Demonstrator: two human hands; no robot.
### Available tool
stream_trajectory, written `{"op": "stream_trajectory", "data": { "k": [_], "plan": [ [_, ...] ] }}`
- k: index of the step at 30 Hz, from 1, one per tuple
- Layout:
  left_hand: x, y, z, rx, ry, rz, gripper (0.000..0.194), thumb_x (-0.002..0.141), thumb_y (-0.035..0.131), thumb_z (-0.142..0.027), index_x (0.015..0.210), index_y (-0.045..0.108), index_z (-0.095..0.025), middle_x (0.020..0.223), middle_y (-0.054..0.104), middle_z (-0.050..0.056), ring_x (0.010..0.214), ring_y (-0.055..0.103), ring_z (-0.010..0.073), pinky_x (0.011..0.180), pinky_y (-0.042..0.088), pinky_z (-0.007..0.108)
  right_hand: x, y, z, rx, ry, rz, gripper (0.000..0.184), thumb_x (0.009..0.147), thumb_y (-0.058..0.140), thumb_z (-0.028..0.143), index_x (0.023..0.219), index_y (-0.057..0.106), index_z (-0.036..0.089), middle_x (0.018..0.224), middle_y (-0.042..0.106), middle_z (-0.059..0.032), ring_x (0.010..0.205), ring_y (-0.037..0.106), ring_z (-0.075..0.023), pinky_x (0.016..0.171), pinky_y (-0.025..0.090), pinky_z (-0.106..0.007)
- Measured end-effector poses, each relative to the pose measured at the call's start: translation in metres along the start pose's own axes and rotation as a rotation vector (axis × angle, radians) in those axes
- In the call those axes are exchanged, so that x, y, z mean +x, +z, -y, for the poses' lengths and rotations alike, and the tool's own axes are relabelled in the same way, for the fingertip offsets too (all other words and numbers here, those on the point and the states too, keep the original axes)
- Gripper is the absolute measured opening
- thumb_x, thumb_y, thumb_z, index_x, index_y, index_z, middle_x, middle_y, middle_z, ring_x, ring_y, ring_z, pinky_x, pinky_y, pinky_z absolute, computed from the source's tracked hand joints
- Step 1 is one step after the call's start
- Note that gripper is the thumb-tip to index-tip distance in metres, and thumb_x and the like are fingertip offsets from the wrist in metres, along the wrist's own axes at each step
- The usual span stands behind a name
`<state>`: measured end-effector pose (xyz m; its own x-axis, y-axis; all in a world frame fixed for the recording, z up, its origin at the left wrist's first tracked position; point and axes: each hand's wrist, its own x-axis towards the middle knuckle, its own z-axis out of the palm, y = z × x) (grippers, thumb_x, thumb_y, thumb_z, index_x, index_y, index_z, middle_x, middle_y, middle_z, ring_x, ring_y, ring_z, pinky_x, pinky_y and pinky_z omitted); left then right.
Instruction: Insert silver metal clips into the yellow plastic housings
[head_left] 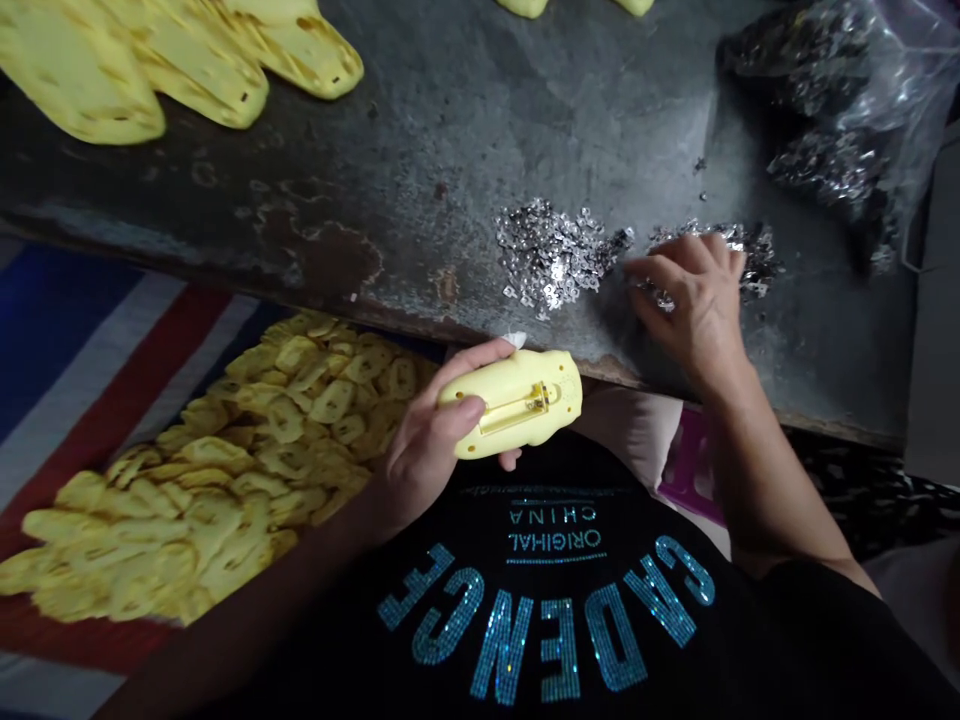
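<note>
My left hand (427,450) grips a pale yellow moulded plastic part (517,405) with a small brass-coloured metal fitting (537,400) set in a slot on its face. A small white scrap (514,340) shows at the part's top edge, by my left fingertips. My right hand (694,310) rests on the metal table top (450,130), fingers spread and touching a scattered patch of silver sequins (712,255). A larger heap of silver sequins (551,255) lies just left of those fingers.
Along the far edge lie rows of joined yellow plastic parts (172,60). A clear plastic bag of silver sequins (832,100) sits at top right. A loose heap of yellow plastic parts (247,450) lies below the table edge on a striped red, white and blue sheet (97,340).
</note>
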<state>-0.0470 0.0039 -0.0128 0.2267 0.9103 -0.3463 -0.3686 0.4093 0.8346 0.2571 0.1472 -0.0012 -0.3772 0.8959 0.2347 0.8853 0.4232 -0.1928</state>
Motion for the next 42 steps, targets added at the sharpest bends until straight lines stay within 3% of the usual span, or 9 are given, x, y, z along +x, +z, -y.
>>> {"op": "stream_trajectory", "data": {
  "k": [3,7,11,14,19,26,34,38,42],
  "plan": [
    [-0.001,0.002,-0.001,0.021,0.002,-0.019,0.063,0.106,0.068,-0.05,0.162,0.07,-0.022,0.136,0.087,0.018,0.079,0.082,0.026,0.065,0.069,0.037,0.0,0.007,0.012,0.043,-0.074,-0.001,0.028,0.114,0.062,0.028,0.129,0.085,0.034,0.126,0.08,-0.0107,0.123,0.066,-0.0415,0.108,0.052,-0.073],
    [-0.004,0.003,-0.006,0.038,-0.015,-0.017,0.062,0.106,0.069,-0.05,0.163,0.069,-0.024,0.139,0.086,0.019,0.076,0.08,0.0257,0.065,0.069,0.04,-0.022,0.001,0.015,0.067,-0.118,-0.001,0.024,0.107,0.066,0.021,0.112,0.086,0.032,0.118,0.082,-0.0092,0.117,0.067,-0.0382,0.104,0.052,-0.066],
    [-0.005,0.004,-0.006,0.043,-0.039,-0.065,0.062,0.103,0.072,-0.047,0.16,0.072,-0.022,0.137,0.086,0.019,0.075,0.081,0.0273,0.06,0.067,0.04,-0.058,-0.022,0.01,0.073,-0.019,-0.077,0.02,0.11,0.069,0.025,0.115,0.086,0.034,0.118,0.085,-0.008,0.117,0.07,-0.038,0.098,0.052,-0.061],
    [-0.003,0.006,-0.004,0.046,-0.046,-0.053,0.062,0.103,0.072,-0.045,0.159,0.072,-0.021,0.131,0.087,0.018,0.071,0.08,0.0265,0.056,0.065,0.038,-0.07,-0.026,0.013,0.107,0.065,-0.099,0.015,0.113,0.072,0.033,0.116,0.086,0.035,0.113,0.085,-0.0084,0.114,0.072,-0.0388,0.096,0.052,-0.06],
    [-0.001,0.008,-0.003,0.051,-0.013,-0.045,0.057,0.102,0.073,-0.047,0.155,0.076,-0.025,0.129,0.088,0.015,0.067,0.081,0.0261,0.054,0.065,0.038,-0.06,-0.01,0.025,0.131,0.043,-0.04,0.018,0.115,0.071,0.041,0.111,0.086,0.033,0.104,0.082,-0.0085,0.11,0.072,-0.0386,0.098,0.052,-0.061],
    [-0.004,0.007,-0.002,0.034,0.0,-0.067,0.057,0.102,0.074,-0.047,0.154,0.074,-0.023,0.134,0.087,0.017,0.069,0.082,0.0256,0.054,0.065,0.037,-0.045,-0.003,0.034,0.105,0.052,0.064,0.023,0.116,0.068,0.049,0.111,0.083,0.032,0.112,0.076,-0.0122,0.12,0.066,-0.0425,0.109,0.05,-0.069],
    [-0.002,0.003,-0.002,0.016,0.008,-0.041,0.062,0.101,0.073,-0.046,0.157,0.072,-0.019,0.126,0.088,0.016,0.071,0.084,0.0259,0.055,0.068,0.036,-0.04,0.0,0.03,0.142,0.015,0.064,0.007,0.107,0.075,0.034,0.105,0.078,0.028,0.109,0.077,-0.0114,0.115,0.068,-0.0396,0.106,0.054,-0.066],
    [-0.002,0.014,-0.005,-0.031,0.03,-0.073,0.06,0.099,0.074,-0.045,0.153,0.072,-0.018,0.129,0.088,0.015,0.073,0.083,0.025,0.053,0.066,0.032,-0.044,-0.017,0.04,0.471,-0.001,-0.03,0.008,0.104,0.079,0.031,0.096,0.077,0.029,0.099,0.078,-0.0044,0.104,0.073,-0.0318,0.102,0.057,-0.057],
    [-0.005,0.024,-0.007,-0.005,0.052,-0.001,0.058,0.104,0.072,-0.047,0.157,0.071,-0.023,0.139,0.086,0.012,0.083,0.086,0.0257,0.055,0.068,0.03,-0.054,-0.037,0.055,1.05,0.077,0.071,0.007,0.103,0.089,0.029,0.1,0.083,0.031,0.094,0.081,0.0024,0.088,0.074,-0.0209,0.084,0.059,-0.04]
  ]
}}
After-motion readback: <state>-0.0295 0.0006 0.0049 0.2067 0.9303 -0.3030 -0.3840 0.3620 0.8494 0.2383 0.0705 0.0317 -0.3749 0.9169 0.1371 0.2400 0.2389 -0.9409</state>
